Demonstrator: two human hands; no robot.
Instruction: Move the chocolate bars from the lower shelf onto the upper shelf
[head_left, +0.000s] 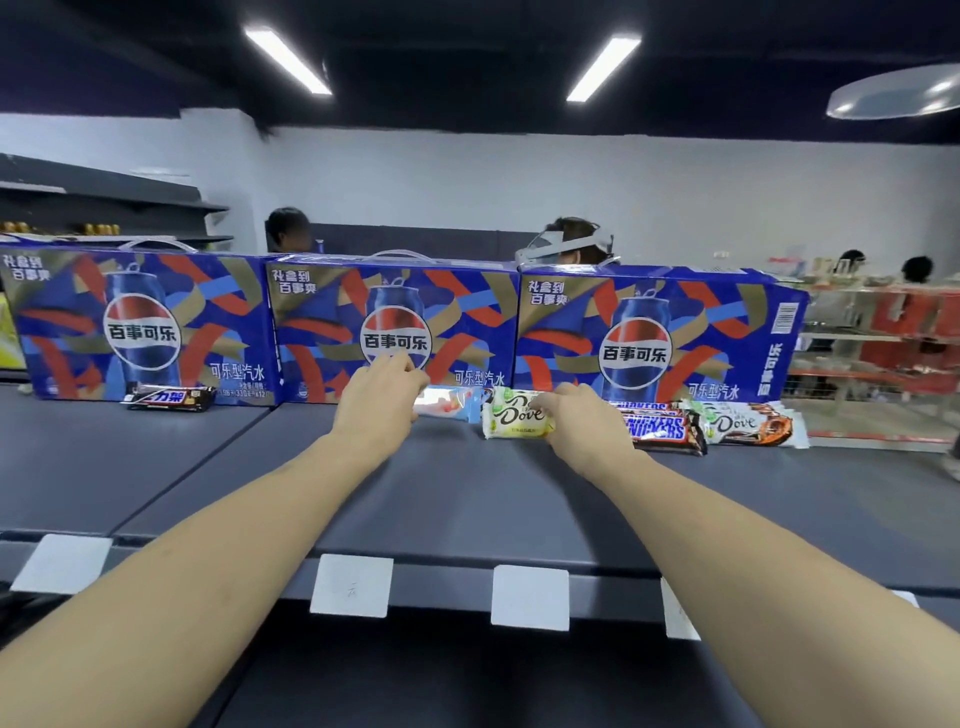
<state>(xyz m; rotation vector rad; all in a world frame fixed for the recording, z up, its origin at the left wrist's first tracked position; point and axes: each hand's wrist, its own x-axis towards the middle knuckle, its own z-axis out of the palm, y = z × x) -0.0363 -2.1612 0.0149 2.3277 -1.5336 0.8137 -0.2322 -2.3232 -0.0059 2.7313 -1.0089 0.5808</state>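
A pale green-and-white Dove bar (517, 414) lies flat on the dark upper shelf (467, 493) at the centre of the frame, its right end under the fingers of the right hand (582, 418), which curl onto the wrapper; how firmly they pinch it cannot be made out. Just left of it a light blue packet (452, 405) is blurred and partly covered by the left hand (382, 397), whose fingers are bunched at its left end; whether they grip it cannot be told. To the right lie stacked Snickers bars (662, 428) and a white-and-brown Dove bar (750, 423), touching. Far left rests a lone dark Snickers bar (171, 397). Behind stand three blue Pepsi cartons (395, 327). White price tags (530, 597) line the shelf edge. The lower shelf is out of sight.
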